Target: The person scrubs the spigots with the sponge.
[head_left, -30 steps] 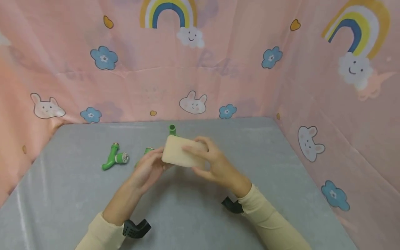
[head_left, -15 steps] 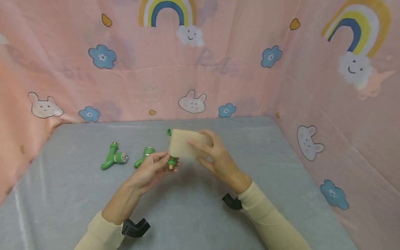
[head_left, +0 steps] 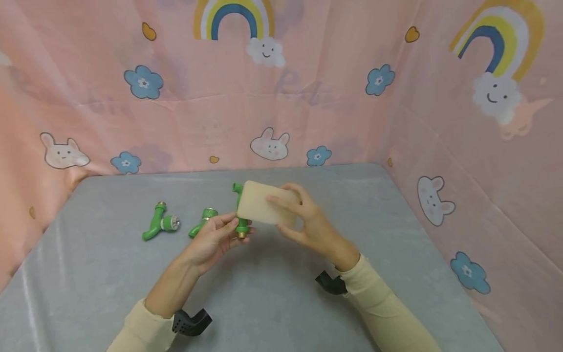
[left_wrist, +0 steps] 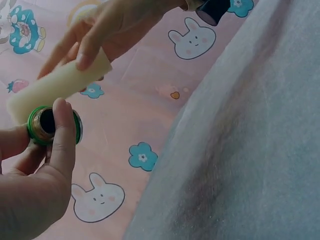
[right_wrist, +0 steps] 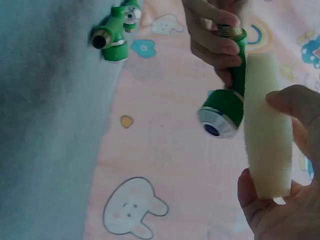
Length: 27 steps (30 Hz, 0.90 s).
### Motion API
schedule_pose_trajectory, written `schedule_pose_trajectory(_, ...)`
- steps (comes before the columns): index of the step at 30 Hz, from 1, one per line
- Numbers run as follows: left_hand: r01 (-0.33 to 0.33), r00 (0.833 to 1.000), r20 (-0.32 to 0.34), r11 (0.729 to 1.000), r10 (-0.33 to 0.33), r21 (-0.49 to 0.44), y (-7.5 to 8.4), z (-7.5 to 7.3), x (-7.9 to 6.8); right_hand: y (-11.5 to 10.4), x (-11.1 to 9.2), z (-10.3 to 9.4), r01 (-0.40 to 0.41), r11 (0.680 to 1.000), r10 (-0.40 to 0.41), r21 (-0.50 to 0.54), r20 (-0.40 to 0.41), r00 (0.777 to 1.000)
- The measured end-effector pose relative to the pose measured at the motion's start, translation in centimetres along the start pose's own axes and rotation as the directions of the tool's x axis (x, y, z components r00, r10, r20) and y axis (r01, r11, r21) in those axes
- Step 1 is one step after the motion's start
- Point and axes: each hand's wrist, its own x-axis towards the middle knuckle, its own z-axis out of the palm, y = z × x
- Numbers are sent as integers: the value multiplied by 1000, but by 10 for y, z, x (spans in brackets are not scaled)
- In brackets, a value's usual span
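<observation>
My left hand point(head_left: 213, 243) grips a green faucet point(head_left: 241, 228) near its brass threaded end, holding it above the table. In the right wrist view, that faucet's round green-and-silver knob point(right_wrist: 220, 116) points down and away from the fingers. My right hand point(head_left: 317, 227) holds a cream sponge point(head_left: 266, 203) by its right part, thumb and fingers on opposite faces. The sponge's left part lies against the faucet and hides much of its body in the head view. The left wrist view shows the sponge point(left_wrist: 57, 90) just behind the faucet's threaded opening point(left_wrist: 46, 122).
Two more green faucets lie on the grey cloth-covered table point(head_left: 281, 313): one faucet point(head_left: 160, 222) at the left, another faucet point(head_left: 204, 221) partly behind my left hand. A pink patterned curtain point(head_left: 334, 117) hangs along the back and sides. Black wrist mounts point(head_left: 192, 322) sit at both sleeves.
The faucet in my left hand has turned, so its threaded end now shows below the sponge. The right hand has shifted the sponge slightly right and up. The lying faucets stay put.
</observation>
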Motion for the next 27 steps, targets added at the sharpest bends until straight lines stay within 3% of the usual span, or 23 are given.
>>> schedule_pose_trajectory(3,1,999,32,1000,-1,5,-3,-3,1,3,0,2,-100,995,99,24,29,995)
schedule_pose_trajectory(7,24,997,78,999,-27,32,-5,-8,2,13,0,-1,-246,967,245,70,17,969)
schedule_pose_trajectory(12,42,994,99,992,-54,120,-7,-10,3,22,1,-8,-306,948,309,93,-24,951)
schedule_pose_trajectory(14,43,994,89,987,-58,156,-8,-10,3,24,2,-11,-322,941,327,103,-39,944)
schedule_pose_trajectory(18,64,998,-3,970,-65,234,-10,-12,4,25,2,-15,-345,932,353,114,-61,934)
schedule_pose_trajectory(23,61,994,-103,921,-23,385,-14,-12,8,27,2,-17,-357,926,366,124,-65,928)
schedule_pose_trajectory(27,31,991,-125,839,44,543,-21,-11,10,29,2,-15,-364,923,373,124,-57,926)
